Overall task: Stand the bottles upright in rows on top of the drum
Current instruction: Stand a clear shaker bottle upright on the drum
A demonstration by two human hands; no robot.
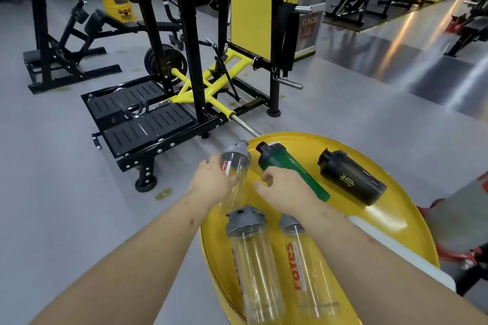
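Yellow metal forms the round top of the drum [383, 208], which has a raised rim and carries five bottles, all lying on their sides. At the far left edge, the left hand [211, 182] wraps its fingers [229, 179] around a clear bottle with a grey lid [236, 163], which overhangs the rim and points its lid away from the person; the grip is closed on the bottle's body near a red logo. Just beside it, the right hand [285, 190] rests on the green bottle [287, 166], whose black cap points away; the fingers curl over its middle, but whether they fully clasp it cannot be told. Further right and apart from the green one lies a black bottle [351, 178] with a pale logo on its side. Near the person, two more clear bottles lie side by side with their grey lids toward the hands: the left clear bottle [253, 261] and the right clear bottle [309, 272], which bears red lettering and is partly covered by the right forearm. Beyond the drum stands a black and yellow gym machine [190, 82] on a grey floor [369, 113].
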